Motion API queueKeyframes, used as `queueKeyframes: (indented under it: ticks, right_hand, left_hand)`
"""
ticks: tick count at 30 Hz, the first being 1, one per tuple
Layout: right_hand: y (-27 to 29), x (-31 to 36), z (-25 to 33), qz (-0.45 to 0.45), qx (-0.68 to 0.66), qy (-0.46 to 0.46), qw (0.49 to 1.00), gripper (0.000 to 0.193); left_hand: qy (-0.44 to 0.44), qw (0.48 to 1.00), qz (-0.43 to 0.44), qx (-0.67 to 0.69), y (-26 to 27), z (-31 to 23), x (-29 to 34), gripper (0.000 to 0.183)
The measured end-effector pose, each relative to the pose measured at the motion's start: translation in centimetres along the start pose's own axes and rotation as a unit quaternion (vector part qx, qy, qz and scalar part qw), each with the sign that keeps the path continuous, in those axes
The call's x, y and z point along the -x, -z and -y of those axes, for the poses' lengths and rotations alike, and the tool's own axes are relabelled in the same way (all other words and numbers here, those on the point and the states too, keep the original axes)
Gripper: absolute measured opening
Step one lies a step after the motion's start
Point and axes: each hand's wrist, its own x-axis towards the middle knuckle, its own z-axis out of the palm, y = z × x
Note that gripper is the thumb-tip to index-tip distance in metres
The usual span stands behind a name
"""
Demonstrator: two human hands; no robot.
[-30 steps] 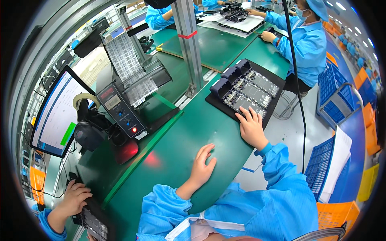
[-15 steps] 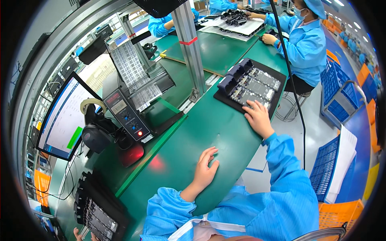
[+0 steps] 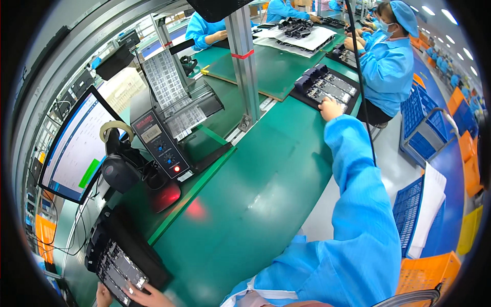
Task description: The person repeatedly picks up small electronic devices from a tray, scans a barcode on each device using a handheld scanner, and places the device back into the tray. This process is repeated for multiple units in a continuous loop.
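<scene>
My right hand (image 3: pixel 331 109) is at the near edge of a black tray (image 3: pixel 308 102), arm stretched out, fingers bent and closed on the edge; part of the grip is hidden. The tray carries green-grey circuit boards (image 3: pixel 331 88) with a dark blue block-like holder (image 3: pixel 312 77) along the far-left side. My left hand is not in view. At the lower left, another person's hands (image 3: pixel 143 294) touch a similar set of circuit boards (image 3: pixel 118 268) on a dark tray.
Left of the green bench (image 3: pixel 255 189) stand a monitor (image 3: pixel 76 146), a label dispenser (image 3: pixel 161 146) with a red light and a black scanner (image 3: pixel 120 171). A metal post (image 3: pixel 243 66) rises at the back. A co-worker (image 3: pixel 388 66) sits beyond the tray. Blue baskets (image 3: pixel 409 204) stand at right.
The tray has slid away toward the co-worker with my right hand, whose fingers have drawn in. My left hand has left the view. At lower left, the other person's hands have moved onto the boards.
</scene>
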Motion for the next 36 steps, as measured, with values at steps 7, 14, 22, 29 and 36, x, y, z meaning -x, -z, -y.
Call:
queueKeyframes:
  ticks: [7,14,22,29,36]
  right_hand:
    - [-0.7,5.1,8.1,-0.139,-0.048,-0.011,0.989,0.03]
    - [8.5,20.1,17.3,-0.138,-0.354,0.362,0.852,0.02]
    - [9.2,32.3,26.5,0.173,-0.489,0.545,0.658,0.014]
    - [8.8,38.4,36.6,0.548,-0.565,0.394,0.475,0.039]
    - [12.3,40.0,44.6,0.545,-0.631,0.265,0.484,0.042]
  left_hand:
    - [0.091,0.974,0.207,-0.016,-5.1,8.1,5.0,0.047]
    - [0.125,0.962,0.24,0.021,-3.8,5.4,3.2,0.051]
    - [0.444,0.879,0.17,-0.008,-3.8,17.0,4.6,0.051]
    - [0.476,0.86,0.121,0.137,-5.2,25.6,6.2,0.042]
    - [0.595,0.606,0.13,0.512,-1.0,26.1,6.0,0.029]
